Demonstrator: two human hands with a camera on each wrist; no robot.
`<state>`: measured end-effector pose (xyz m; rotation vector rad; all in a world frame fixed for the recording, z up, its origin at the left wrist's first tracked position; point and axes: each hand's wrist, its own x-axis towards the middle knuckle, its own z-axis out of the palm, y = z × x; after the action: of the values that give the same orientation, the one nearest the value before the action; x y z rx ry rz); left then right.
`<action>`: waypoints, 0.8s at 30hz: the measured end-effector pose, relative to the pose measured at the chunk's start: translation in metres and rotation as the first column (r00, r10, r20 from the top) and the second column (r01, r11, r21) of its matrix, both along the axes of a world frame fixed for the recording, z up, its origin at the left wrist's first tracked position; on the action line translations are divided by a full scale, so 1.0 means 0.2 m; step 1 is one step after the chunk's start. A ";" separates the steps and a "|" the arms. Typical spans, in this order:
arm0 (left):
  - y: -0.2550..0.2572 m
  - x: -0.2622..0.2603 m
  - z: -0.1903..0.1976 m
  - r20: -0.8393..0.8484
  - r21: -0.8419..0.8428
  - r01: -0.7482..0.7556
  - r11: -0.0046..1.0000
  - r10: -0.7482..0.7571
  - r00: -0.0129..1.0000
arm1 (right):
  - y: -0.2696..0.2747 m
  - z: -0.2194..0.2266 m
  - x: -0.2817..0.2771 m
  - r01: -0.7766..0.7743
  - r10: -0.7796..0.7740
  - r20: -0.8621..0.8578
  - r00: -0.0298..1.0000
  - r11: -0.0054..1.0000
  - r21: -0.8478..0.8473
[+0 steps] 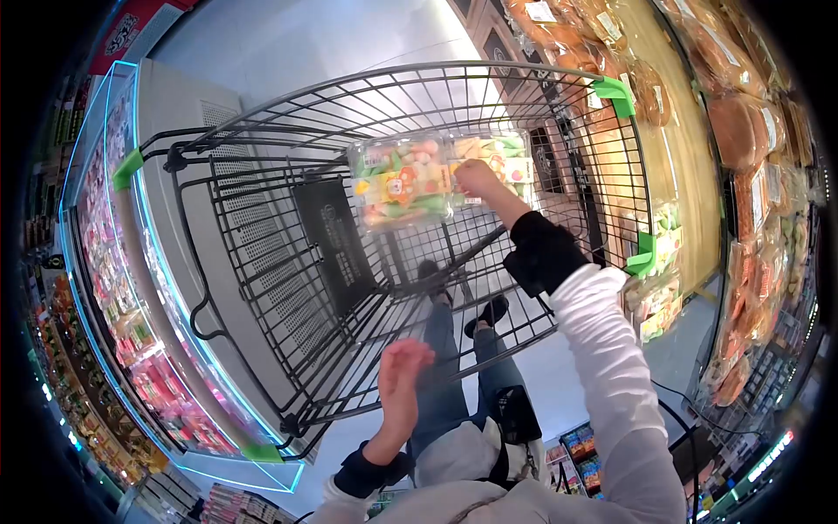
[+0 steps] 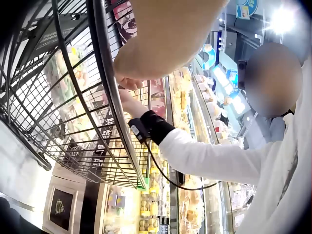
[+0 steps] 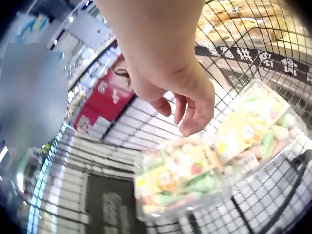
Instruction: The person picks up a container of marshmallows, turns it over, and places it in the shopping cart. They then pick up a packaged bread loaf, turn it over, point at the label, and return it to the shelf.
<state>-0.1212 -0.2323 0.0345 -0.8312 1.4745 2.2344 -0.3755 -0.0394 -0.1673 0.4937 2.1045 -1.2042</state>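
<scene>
Two clear plastic packs of pink, white and green pieces lie side by side in a black wire shopping cart [image 1: 336,244]. Both the left pack [image 1: 397,205] and the right pack [image 1: 515,150] carry a yellow label with a cartoon figure. My right hand [image 1: 478,179] is over the right pack in the head view. In the right wrist view this hand [image 3: 178,92] hangs above the packs, fingers loosely bent, holding nothing. My left hand [image 1: 401,384] hovers by the cart's near side with relaxed fingers, nothing in it; the left wrist view shows it beside the rim [image 2: 109,73].
A refrigerated display case [image 1: 153,306] with packaged goods stands to the left. On the right, a wooden shelf [image 1: 690,192] bears bagged bread [image 1: 738,131], with more pastel packs [image 1: 659,306] at its near end. The cart's green corner pieces [image 1: 615,94] face that shelf.
</scene>
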 end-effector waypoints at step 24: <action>-0.09 -0.01 -0.01 0.025 0.024 0.019 1.000 -0.020 1.000 | -0.11 -0.05 0.16 -0.315 0.313 -0.036 0.949 0.946 -0.082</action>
<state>-0.1235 -0.2499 0.0328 -0.8305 1.4357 2.2152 -0.3426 -0.0611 -0.1776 0.0985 2.0445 -1.1116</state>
